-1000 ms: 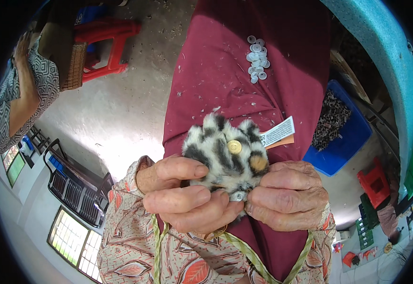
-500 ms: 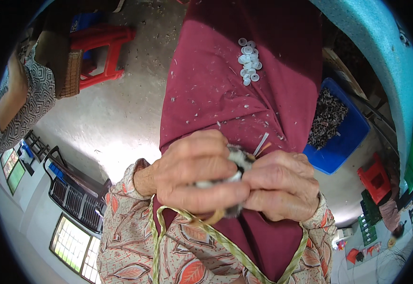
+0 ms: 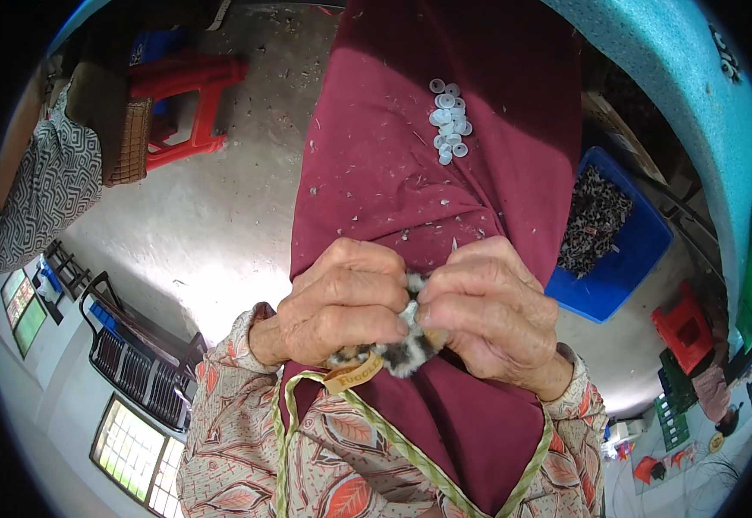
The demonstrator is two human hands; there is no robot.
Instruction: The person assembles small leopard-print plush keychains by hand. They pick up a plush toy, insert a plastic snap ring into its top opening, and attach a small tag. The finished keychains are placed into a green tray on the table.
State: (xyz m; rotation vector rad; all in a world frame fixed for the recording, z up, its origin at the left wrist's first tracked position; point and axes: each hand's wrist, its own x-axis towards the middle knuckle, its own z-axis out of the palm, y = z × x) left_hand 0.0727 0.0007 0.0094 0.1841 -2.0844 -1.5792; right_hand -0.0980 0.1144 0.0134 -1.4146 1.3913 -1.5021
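Observation:
Close in front of me, above the maroon apron on my lap, both hands are closed on a small black-and-white furry plush piece (image 3: 406, 352). My left hand (image 3: 341, 298) grips its left side with bent fingers. Against the right side, my right hand (image 3: 492, 311) pinches it with thumb and fingertips, nearly touching the left fingers. A tan fabric label (image 3: 354, 375) sticks out of the plush below my left hand. Much of the plush is hidden behind the fingers. Farther up the maroon apron (image 3: 376, 164) lies a cluster of small translucent white plastic discs (image 3: 450, 121).
To the right stands a blue bin (image 3: 648, 250) holding many black-and-white furry pieces (image 3: 596, 216). A light-blue curved surface (image 3: 678, 78) edges the upper right. At left are a red stool (image 3: 203, 104) and another person in patterned clothing (image 3: 56, 173). Fluff bits dot the apron.
The plush piece has turned in my hands, and its tan label now shows clearly. My right hand has shifted up and left; the white strip and tan tip that stood above it are mostly hidden.

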